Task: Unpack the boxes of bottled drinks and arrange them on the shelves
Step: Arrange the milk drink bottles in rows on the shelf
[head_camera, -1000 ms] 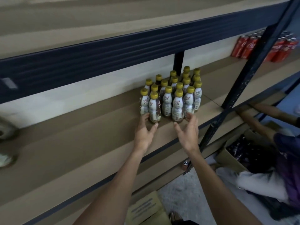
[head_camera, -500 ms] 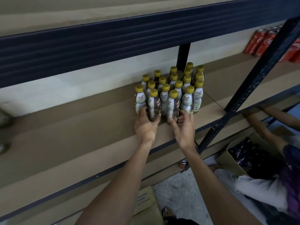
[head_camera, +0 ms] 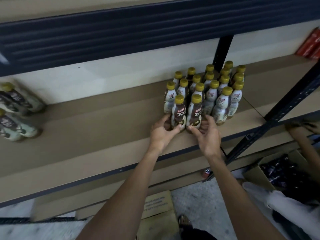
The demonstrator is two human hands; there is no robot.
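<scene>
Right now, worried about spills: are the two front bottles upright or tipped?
Upright. Both front bottles stand on the shelf, caps up; left hand and right hand grip their bases.

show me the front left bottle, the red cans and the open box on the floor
front left bottle [head_camera: 178,112]: head view, on its brown label.
red cans [head_camera: 310,45]: head view, on a can's side.
open box [head_camera: 254,175]: head view, on its near cardboard wall.

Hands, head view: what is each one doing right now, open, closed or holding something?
Left hand: holds the front-left bottle, thumb and fingers round its base.
Right hand: holds the front-right bottle the same way.
</scene>
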